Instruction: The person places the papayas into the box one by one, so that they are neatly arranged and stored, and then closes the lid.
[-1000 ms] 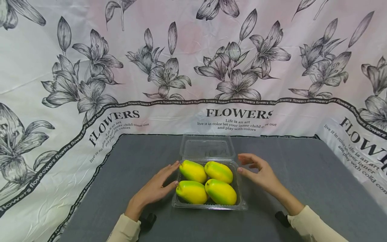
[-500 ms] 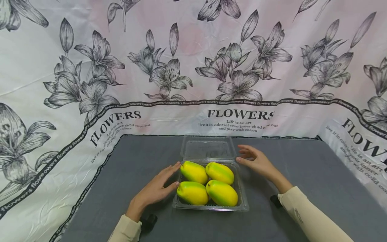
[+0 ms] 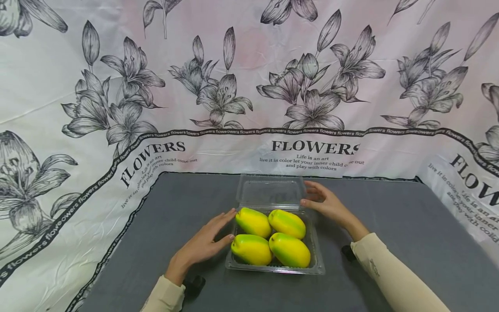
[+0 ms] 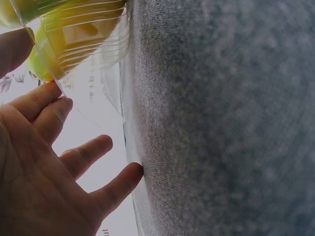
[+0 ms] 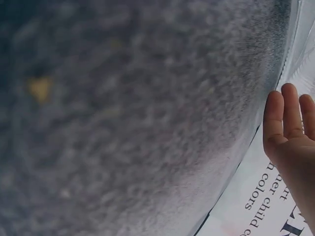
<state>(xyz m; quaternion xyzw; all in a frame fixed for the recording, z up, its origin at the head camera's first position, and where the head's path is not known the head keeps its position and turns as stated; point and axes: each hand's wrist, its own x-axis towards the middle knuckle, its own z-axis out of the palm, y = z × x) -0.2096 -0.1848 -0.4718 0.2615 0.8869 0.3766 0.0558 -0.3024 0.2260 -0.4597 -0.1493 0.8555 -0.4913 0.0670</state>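
Note:
A clear plastic clamshell box (image 3: pixel 276 269) sits on the table with its lid (image 3: pixel 270 193) folded back toward the wall. Several yellow-green mangoes (image 3: pixel 253 222) lie inside in two rows. My left hand (image 3: pixel 202 247) is at the box's left side, fingers extended; in the left wrist view its fingertips (image 4: pixel 64 103) meet the clear wall below a mango (image 4: pixel 78 32). My right hand (image 3: pixel 331 208) is at the right edge of the lid, thumb and fingers apart, loosely bent. In the right wrist view its fingers (image 5: pixel 290 110) look nearly straight; whether they touch the lid cannot be told.
A grey cloth-covered table (image 3: pixel 187 195) extends around the box. Behind and beside it hangs a white curtain (image 3: pixel 218 151) printed with flowers and lettering. Dark wrist-worn pieces show under both forearms, the left one (image 3: pixel 195 286) near the cuff.
My right hand has moved forward and left, from beside the box's right wall to the lid's right edge. My left hand stays at the left side. The view has shifted slightly.

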